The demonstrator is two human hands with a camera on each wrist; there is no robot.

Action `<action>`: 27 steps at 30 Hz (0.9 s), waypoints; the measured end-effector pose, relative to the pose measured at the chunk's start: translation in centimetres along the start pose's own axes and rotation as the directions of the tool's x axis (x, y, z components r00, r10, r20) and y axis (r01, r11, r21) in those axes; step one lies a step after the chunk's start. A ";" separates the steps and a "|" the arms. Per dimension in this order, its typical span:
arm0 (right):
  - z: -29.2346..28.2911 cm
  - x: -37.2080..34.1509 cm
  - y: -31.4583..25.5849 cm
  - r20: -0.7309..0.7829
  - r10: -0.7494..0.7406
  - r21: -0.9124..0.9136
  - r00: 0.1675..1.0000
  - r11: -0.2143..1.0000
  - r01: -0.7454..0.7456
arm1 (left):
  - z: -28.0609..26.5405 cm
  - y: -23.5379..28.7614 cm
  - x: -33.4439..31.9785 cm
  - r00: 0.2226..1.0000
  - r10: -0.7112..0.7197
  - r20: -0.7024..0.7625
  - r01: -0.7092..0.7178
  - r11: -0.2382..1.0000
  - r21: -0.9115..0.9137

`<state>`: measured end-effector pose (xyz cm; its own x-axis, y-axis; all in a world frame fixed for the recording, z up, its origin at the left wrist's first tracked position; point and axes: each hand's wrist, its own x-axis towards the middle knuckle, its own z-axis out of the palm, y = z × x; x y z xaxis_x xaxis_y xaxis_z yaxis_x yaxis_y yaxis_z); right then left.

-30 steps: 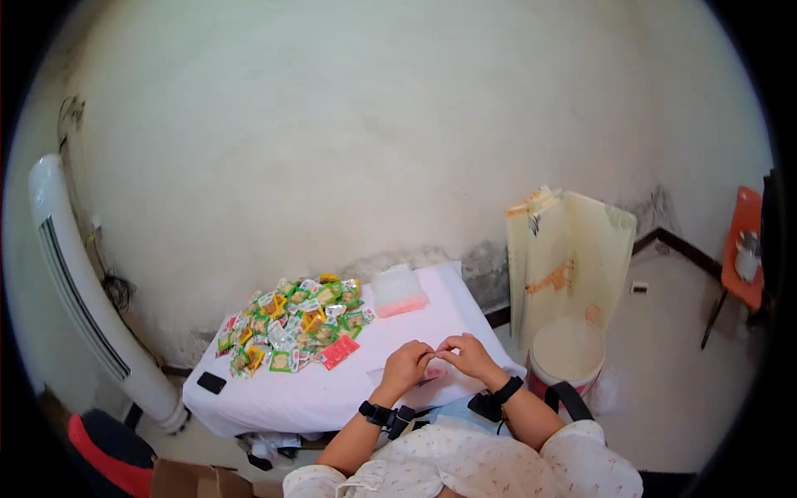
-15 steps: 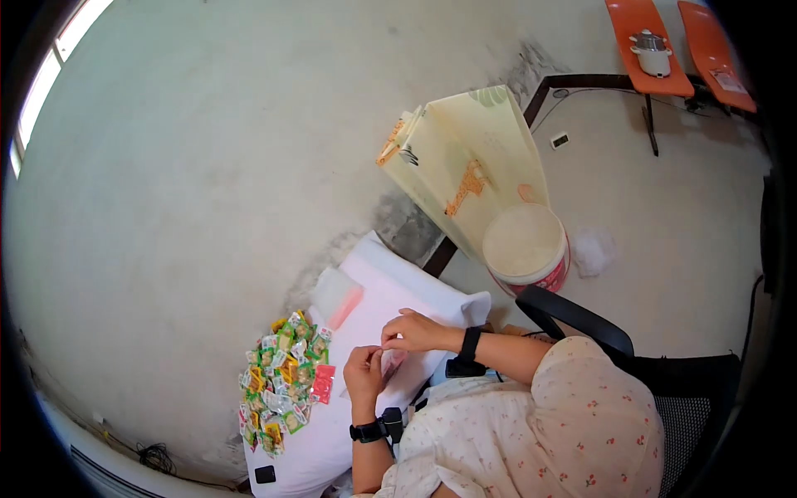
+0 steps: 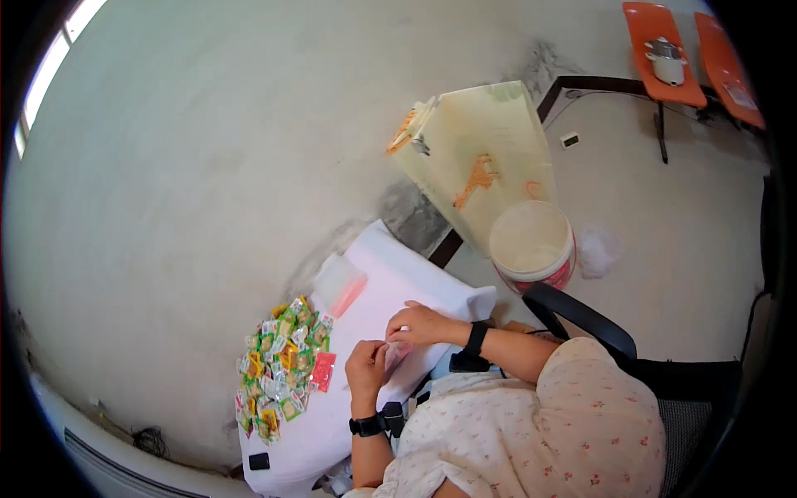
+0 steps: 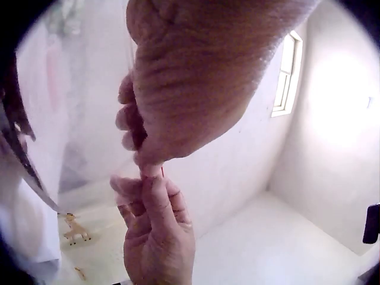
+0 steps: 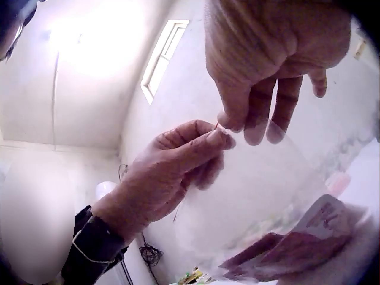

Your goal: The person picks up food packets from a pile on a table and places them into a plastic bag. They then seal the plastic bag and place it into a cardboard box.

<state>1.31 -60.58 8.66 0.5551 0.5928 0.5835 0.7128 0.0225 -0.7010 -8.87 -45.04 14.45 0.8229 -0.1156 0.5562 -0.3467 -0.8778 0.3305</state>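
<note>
A clear bag (image 5: 249, 190), its outline hard to make out, is hanging near the person-side edge of the table (image 3: 407, 278), the left hand (image 3: 365, 369) and right hand (image 3: 419, 324) pinching it, fingertips partly hidden, while snack packets (image 3: 286, 357) are lying heaped leftward.

On the table (image 3: 415, 290), packets (image 3: 278, 373) lie left of the left hand's (image 3: 364, 373) grip, the phone (image 3: 259, 461) left and nearer the person, the bags (image 3: 339, 282) beyond. Right of the grip, past the table, stands the bucket (image 3: 530, 242), a board (image 3: 498, 141) behind it; farther right, a pot (image 3: 667, 68) sits on a chair (image 3: 649, 23).
</note>
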 end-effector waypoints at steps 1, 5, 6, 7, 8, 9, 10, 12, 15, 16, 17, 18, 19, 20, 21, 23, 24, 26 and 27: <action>0.0 0.0 0.2 -0.006 -0.004 -0.005 1.000 1.000 0.004 | -0.2 -0.4 -0.2 1.000 -0.020 -0.013 0.020 1.000 0.008; -0.2 -0.4 -0.6 0.024 0.017 -0.021 1.000 1.000 -0.016 | -1.4 -1.6 -1.7 0.994 -0.105 0.031 0.106 0.994 -0.037; -0.2 -0.5 -0.6 0.008 0.029 -0.028 1.000 0.999 -0.029 | -1.8 -2.3 -2.2 0.995 -0.087 0.048 0.090 0.995 -0.049; -0.1 -0.5 -0.7 -0.008 0.043 -0.037 0.999 0.998 -0.043 | -2.1 -2.8 -2.7 0.995 -0.069 0.065 0.073 0.995 -0.064; 0.0 -0.6 -0.6 0.025 0.035 -0.028 0.999 0.999 -0.035 | -2.5 -3.2 -3.2 0.993 -0.078 0.087 0.083 0.995 -0.051; 0.1 -0.7 -0.5 0.023 0.045 -0.024 0.999 0.999 -0.044 | -2.9 -3.7 -3.7 0.992 -0.106 0.069 0.110 0.993 -0.052; 0.0 -0.8 -0.4 0.020 0.055 -0.024 0.998 0.998 -0.055 | -3.2 -4.3 -4.2 0.990 -0.091 0.107 0.097 0.994 -0.058; -0.3 -0.9 -0.8 0.042 0.073 -0.047 0.996 0.996 -0.071 | -3.7 -5.4 -5.1 0.980 -0.105 0.170 0.115 0.992 -0.046; -0.5 -1.1 -1.6 0.027 0.081 -0.036 0.996 0.996 -0.080 | -4.9 -5.4 -6.0 0.956 -0.209 0.207 0.225 0.973 -0.059; -0.6 -1.0 -1.7 -0.011 0.069 -0.003 0.998 0.998 -0.069 | -5.0 -5.6 -6.3 0.946 -0.232 0.226 0.252 0.966 -0.063; -0.5 -1.0 -1.7 0.012 0.073 -0.002 0.997 0.997 -0.073 | -5.1 -5.8 -6.6 0.943 -0.251 0.220 0.272 0.960 -0.070; -0.5 -0.9 -1.7 0.006 0.059 -0.003 0.998 0.998 -0.059 | -5.1 -5.9 -6.9 0.943 -0.250 0.221 0.273 0.959 -0.081; -0.5 -0.8 -1.6 -0.005 0.044 -0.006 0.999 0.999 -0.044 | -5.1 -6.1 -7.0 0.944 -0.244 0.222 0.269 0.959 -0.091; -0.5 -0.6 -1.8 0.009 0.049 -0.006 0.999 0.999 -0.049 | -5.4 -6.1 -7.0 0.945 -0.248 0.214 0.273 0.957 -0.095; -0.6 -0.3 -2.0 0.003 0.077 0.040 0.997 0.996 -0.077 | -5.5 -6.5 -6.9 0.942 -0.258 0.215 0.284 0.954 -0.101; -0.6 0.7 -1.7 -0.001 0.110 0.085 0.994 0.990 -0.110 | -5.8 -7.5 -6.4 0.949 -0.263 0.171 0.285 0.952 -0.113; -0.6 1.6 -1.3 -0.019 0.081 0.079 0.996 0.994 -0.080 | -5.9 -8.0 -5.7 0.953 -0.266 0.147 0.278 0.958 -0.075; -1.1 4.1 -0.8 -0.031 0.067 0.045 0.997 0.997 -0.066 | -6.3 -9.7 -3.7 0.968 -0.231 0.095 0.236 0.971 -0.040; -1.4 5.8 -0.6 -0.024 0.082 0.017 0.996 0.996 -0.082 | -6.7 -10.3 -2.3 0.979 -0.196 0.055 0.191 0.978 0.082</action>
<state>4.72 -58.27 13.06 0.6219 0.5732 0.5336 0.6574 -0.0119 -0.7534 -10.20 -32.58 14.87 0.8985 0.0329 0.4378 -0.1453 -0.9187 0.3672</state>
